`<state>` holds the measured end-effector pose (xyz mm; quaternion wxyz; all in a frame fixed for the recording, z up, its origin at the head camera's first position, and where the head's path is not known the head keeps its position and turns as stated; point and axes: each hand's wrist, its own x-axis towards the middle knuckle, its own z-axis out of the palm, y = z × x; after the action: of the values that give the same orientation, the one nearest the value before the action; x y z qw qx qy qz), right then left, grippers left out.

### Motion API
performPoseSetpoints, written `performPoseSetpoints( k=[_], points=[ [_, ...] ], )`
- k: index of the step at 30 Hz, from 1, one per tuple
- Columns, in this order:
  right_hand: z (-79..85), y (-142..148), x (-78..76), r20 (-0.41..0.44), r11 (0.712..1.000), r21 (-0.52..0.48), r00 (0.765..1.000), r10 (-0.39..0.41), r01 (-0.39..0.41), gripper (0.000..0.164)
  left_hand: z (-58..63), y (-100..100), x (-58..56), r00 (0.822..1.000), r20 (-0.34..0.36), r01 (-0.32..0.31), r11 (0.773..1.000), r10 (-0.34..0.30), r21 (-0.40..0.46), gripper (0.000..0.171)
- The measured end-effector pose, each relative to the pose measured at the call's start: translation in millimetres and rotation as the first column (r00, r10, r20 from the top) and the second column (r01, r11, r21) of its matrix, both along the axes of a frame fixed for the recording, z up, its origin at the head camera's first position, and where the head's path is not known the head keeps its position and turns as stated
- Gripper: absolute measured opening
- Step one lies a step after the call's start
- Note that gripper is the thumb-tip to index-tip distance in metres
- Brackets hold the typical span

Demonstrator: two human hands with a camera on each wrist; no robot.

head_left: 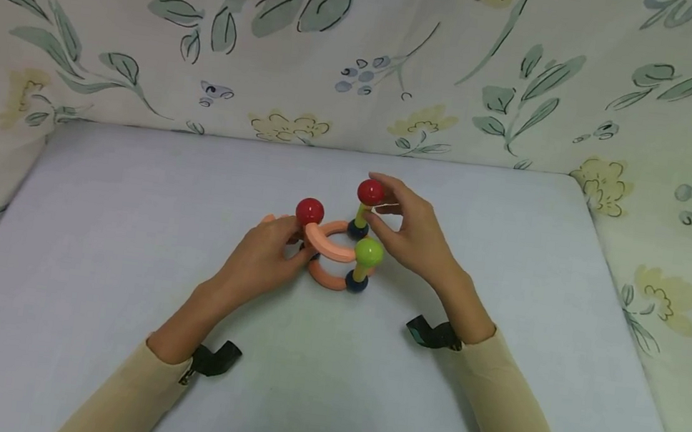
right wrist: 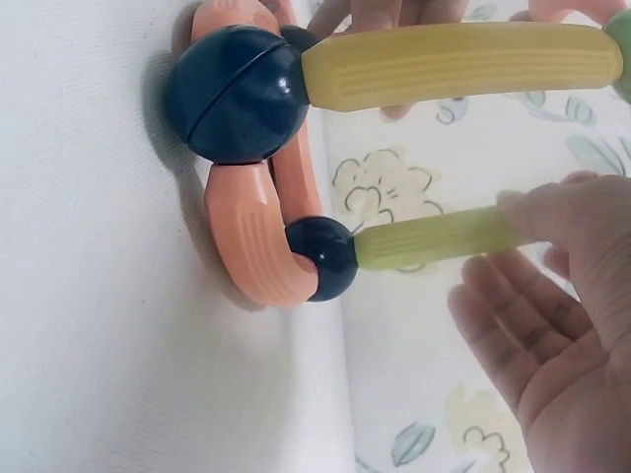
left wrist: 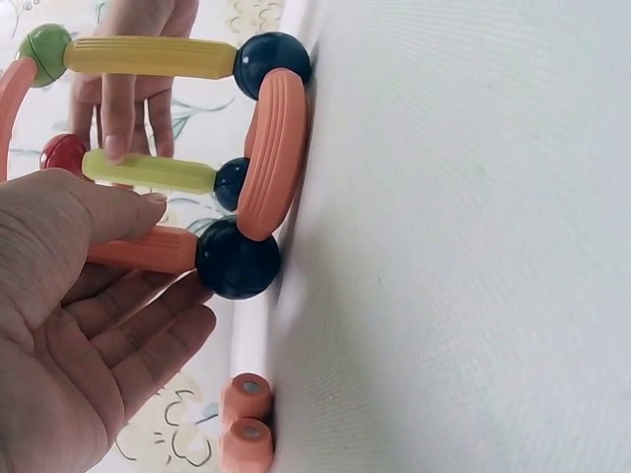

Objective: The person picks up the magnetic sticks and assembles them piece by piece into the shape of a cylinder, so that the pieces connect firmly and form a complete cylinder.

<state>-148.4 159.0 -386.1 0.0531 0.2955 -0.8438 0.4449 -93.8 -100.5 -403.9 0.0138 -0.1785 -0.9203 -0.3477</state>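
Note:
A magnetic stick-and-ball toy stands on the table, with curved orange sticks (head_left: 326, 281) and dark blue balls (right wrist: 237, 94) forming its base ring. My left hand (head_left: 260, 252) grips an upright orange stick (left wrist: 163, 251) topped by a red ball (head_left: 310, 212). At the far right of the ring, my right hand (head_left: 416, 228) pinches an upright yellow-green stick (right wrist: 429, 236) just below another red ball (head_left: 370, 192). A yellow stick (right wrist: 463, 64) at the near side carries a green ball (head_left: 369, 253). One curved orange stick (head_left: 332, 248) bridges the left red ball and the green ball.
Loose orange pieces (left wrist: 246, 445) lie on the table beyond my left hand, mostly hidden by it in the head view. The white tabletop (head_left: 127, 203) ends at a floral cloth (head_left: 366, 53) behind. A dark wrist device (head_left: 433, 333) sits at each cuff.

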Motion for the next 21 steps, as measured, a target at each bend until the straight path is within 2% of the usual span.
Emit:
performPoseSetpoints(
  k=[5, 13, 21],
  points=[
    [-7.5, 1, -1.8, 0.045, 0.999, 0.011, 0.999, 0.03, -0.03, 0.054, 2.8, -2, 0.7, 1.0, 0.029, 0.009, 1.0, -0.009, -0.013, 0.022],
    [-16.9, 3, -1.4, 0.084, 0.999, 0.046, 0.996, 0.016, -0.02, 0.047, 7.6, -9, -1.0, 0.997, 0.073, 0.036, 0.999, -0.035, -0.007, 0.034],
    [-22.8, 6, 2.2, 0.124, 0.995, 0.094, 0.992, -0.027, 0.015, 0.044, 2.0, -6, -1.5, 0.992, 0.106, 0.072, 0.997, -0.068, -0.032, 0.017]
  ],
)
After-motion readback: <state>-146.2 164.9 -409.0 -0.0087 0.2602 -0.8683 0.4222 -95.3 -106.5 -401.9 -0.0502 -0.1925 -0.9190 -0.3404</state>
